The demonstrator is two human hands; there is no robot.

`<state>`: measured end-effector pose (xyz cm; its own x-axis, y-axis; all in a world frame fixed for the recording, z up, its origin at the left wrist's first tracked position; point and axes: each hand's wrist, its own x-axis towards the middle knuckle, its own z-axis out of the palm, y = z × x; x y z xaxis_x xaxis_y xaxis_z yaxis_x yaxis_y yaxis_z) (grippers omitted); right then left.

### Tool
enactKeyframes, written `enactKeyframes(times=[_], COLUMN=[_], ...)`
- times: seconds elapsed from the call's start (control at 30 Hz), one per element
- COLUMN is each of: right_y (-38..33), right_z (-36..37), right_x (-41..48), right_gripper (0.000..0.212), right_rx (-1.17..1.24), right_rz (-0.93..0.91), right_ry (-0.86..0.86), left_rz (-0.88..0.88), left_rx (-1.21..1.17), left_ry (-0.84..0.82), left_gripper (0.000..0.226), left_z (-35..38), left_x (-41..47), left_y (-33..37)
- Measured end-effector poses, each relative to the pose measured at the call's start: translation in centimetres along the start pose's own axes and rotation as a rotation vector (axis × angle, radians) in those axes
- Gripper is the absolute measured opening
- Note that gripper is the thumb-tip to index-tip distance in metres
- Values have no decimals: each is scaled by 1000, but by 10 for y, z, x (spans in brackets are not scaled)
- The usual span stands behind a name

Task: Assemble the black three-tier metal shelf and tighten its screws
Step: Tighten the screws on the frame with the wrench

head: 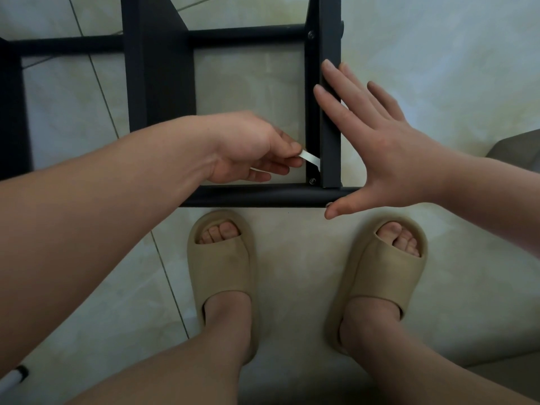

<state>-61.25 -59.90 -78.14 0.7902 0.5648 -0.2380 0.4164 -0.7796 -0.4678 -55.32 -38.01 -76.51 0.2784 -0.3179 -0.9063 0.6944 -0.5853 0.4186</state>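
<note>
my left hand (248, 150) reaches in over the black shelf frame (263, 195), which rests on the tiled floor (87, 112) just ahead of my feet. its fingers are curled and, with the thumb, pinch one end of a thin flat silver wrench (310, 157). the wrench slants down to the right toward the corner where the flat upright post (331, 135) meets the near round bar. a small screw (312, 180) sits in that corner, just below the wrench's far end. i cannot tell whether the tool is seated on it.

my right hand (388, 150) is spread wide, holding nothing. its straight fingers (333, 80) lie against the outer face of the upright post, with two tips reaching over its edge. the thumb (339, 207) points left under the end of the round bar, touching or just beside a second screw (329, 204) there. a third screw (311, 34) shows higher up the post, where the far crossbar joins it.

my feet are in tan slippers (223, 276), toes pointing toward the frame, close to the near bar but apart from it. a white and black stick-like object (14, 375) lies at the floor's bottom left corner, too cut off to identify. a grey shape (514, 147) enters at the right edge.
</note>
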Motion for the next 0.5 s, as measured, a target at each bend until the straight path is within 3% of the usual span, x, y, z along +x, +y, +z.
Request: enactKeyframes(times=[0.5], right_y=[-1], right_z=[0], right_x=[0], right_gripper=[138], right_rx=[3], right_rz=[-2], right_ry=[5], left_rz=[48], left_rx=[161], left_ry=[-53], left_gripper=[9], left_z=[-4], left_x=[-6], left_y=[-9])
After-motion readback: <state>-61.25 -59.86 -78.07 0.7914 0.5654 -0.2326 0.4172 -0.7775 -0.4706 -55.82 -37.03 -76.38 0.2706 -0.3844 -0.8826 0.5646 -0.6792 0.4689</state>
